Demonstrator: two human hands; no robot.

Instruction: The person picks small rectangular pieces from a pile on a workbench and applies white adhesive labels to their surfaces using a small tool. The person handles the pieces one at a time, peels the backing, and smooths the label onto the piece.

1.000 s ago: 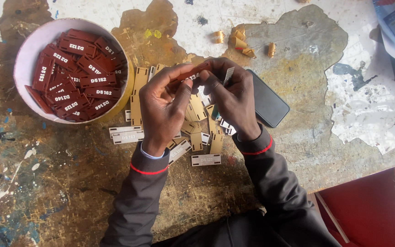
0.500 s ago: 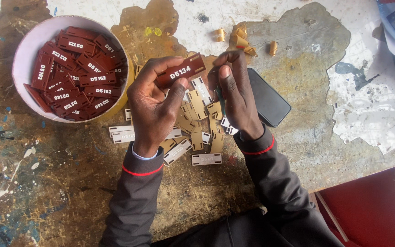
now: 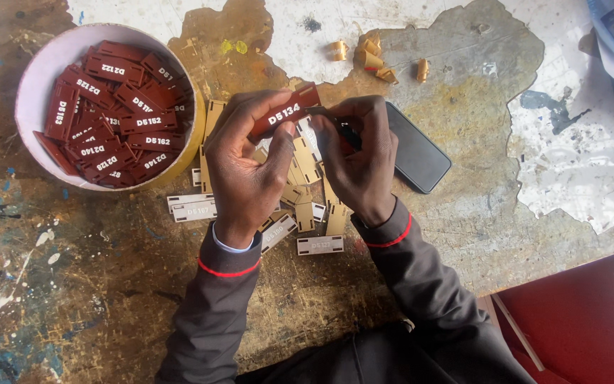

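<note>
The left hand (image 3: 246, 167) is pinching 1 dark red rectangular tag with white lettering (image 3: 283, 114) between thumb and fingers, holding it tilted above the worn, paint-stained wooden surface (image 3: 94, 284). The right hand (image 3: 360, 160) is curling its fingers together just beside that tag's end, gripping something small and dark that I cannot identify. Beneath both hands, a heap of pale unpainted wooden tags (image 3: 307, 199) is lying. Left of the left hand, a round pink bowl (image 3: 37, 71) is sitting, full of matching red tags (image 3: 111, 114). Right of the right hand, touching it, a black phone (image 3: 417, 153) is lying flat.
</note>
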